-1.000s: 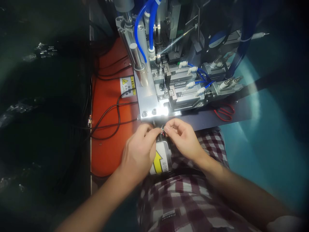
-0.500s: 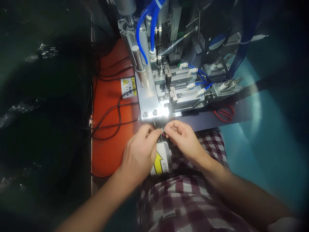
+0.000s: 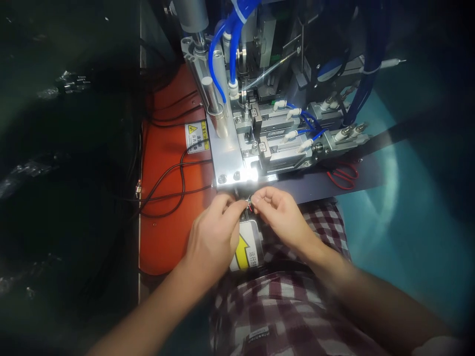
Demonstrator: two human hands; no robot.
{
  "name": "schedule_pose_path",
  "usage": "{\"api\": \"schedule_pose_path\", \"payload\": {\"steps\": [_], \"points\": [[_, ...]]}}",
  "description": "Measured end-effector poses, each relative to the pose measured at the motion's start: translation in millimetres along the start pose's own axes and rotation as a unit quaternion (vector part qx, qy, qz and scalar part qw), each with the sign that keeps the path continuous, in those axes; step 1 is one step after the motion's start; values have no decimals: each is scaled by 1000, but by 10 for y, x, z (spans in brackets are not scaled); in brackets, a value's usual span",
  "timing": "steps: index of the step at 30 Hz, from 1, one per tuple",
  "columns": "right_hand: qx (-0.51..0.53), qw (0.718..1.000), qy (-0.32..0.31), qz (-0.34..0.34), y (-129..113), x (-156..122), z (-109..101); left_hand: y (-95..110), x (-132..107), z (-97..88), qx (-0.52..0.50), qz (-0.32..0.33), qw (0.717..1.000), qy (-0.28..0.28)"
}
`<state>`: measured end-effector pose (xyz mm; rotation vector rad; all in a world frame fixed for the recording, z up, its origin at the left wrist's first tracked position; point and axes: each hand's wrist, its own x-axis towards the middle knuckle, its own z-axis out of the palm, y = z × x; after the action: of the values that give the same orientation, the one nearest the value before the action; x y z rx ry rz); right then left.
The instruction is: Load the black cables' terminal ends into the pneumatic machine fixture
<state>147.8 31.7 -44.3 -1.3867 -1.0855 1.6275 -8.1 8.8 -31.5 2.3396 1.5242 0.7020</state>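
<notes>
My left hand (image 3: 213,237) and my right hand (image 3: 280,215) meet just below the front edge of a metal machine plate (image 3: 226,158). Both pinch a tiny part with thin red wires (image 3: 248,202) between thumb and forefinger. The part is too small to name. Under my hands sits a label with a yellow arrow (image 3: 247,247). My lap in checked cloth (image 3: 282,306) fills the lower middle.
The machine (image 3: 267,123) carries blue air hoses (image 3: 218,54), steel cylinders and white fittings. An orange panel (image 3: 165,198) with black cables and a yellow warning sticker lies to the left. Red-handled scissors (image 3: 343,173) rest on the dark ledge at right.
Both hands stay pinched together at the same spot; the view has shifted slightly, nothing else has moved.
</notes>
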Motion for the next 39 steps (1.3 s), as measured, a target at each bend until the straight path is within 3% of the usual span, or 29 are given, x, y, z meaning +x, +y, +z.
{"api": "schedule_pose_path", "payload": {"steps": [7, 12, 24, 35, 39], "points": [[12, 999, -1, -45, 96, 8, 21, 3, -7, 6, 4, 0, 1000, -3], [-34, 994, 17, -98, 155, 5, 24, 3, -4, -3, 5, -6, 1000, -12], [-156, 955, 47, -249, 283, 18, -18, 0, -13, 13, 10, -14, 1000, -11], [-177, 935, 54, -304, 287, 35, -24, 4, -22, 21, 13, -13, 1000, -12], [-179, 939, 56, -287, 287, 34, -23, 12, -22, 17, 11, -16, 1000, -11]]}}
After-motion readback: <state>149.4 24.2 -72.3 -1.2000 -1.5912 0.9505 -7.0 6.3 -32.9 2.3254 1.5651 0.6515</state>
